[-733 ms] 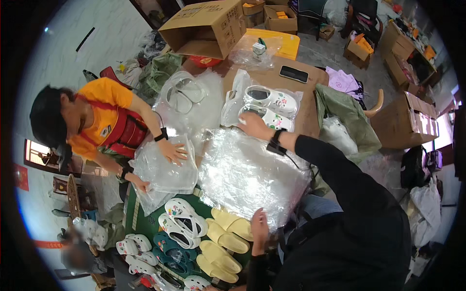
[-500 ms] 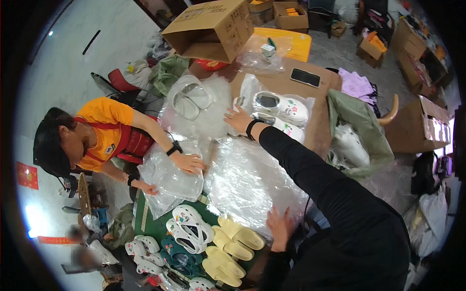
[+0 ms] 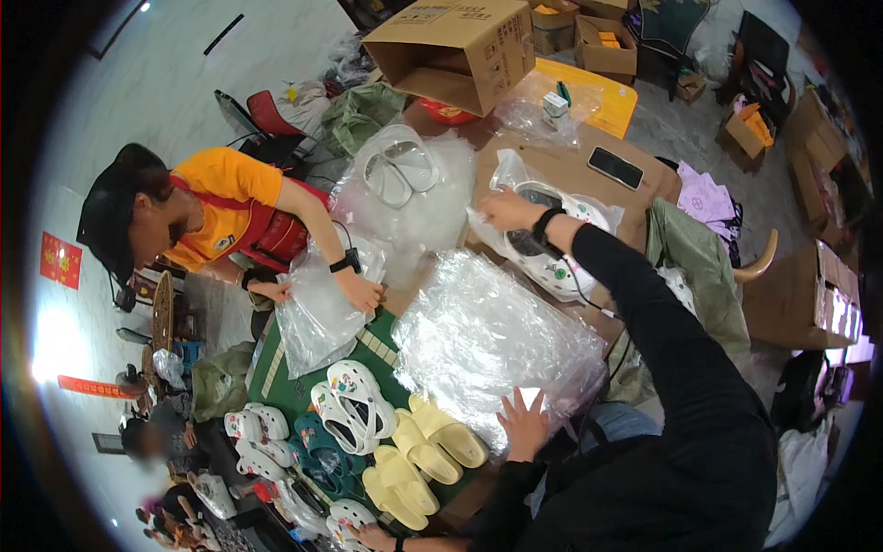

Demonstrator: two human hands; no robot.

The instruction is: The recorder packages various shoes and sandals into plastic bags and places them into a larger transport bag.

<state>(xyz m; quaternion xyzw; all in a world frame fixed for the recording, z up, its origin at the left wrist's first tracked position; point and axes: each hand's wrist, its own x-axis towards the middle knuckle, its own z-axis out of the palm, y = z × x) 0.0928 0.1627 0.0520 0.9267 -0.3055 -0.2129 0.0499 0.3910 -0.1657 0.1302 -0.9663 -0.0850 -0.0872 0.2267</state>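
A: Any packaging around? 
B: Yeah, a big open brown cardboard box point(image 3: 457, 48) on its side at the far end, smaller brown boxes point(image 3: 602, 28) behind it, and one more brown box point(image 3: 798, 296) on the right. 
A: Screens? 
B: A dark phone point(image 3: 615, 167) lies flat on the worktop point(image 3: 552, 166). Two red signs point(image 3: 61, 260) hang far left.

R hand point(image 3: 504, 210) | reached further out | now grips shoe bag point(image 3: 543, 235)

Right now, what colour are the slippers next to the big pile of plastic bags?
Pale yellow. The slippers lie beside the plastic bags, seen best in the head view.
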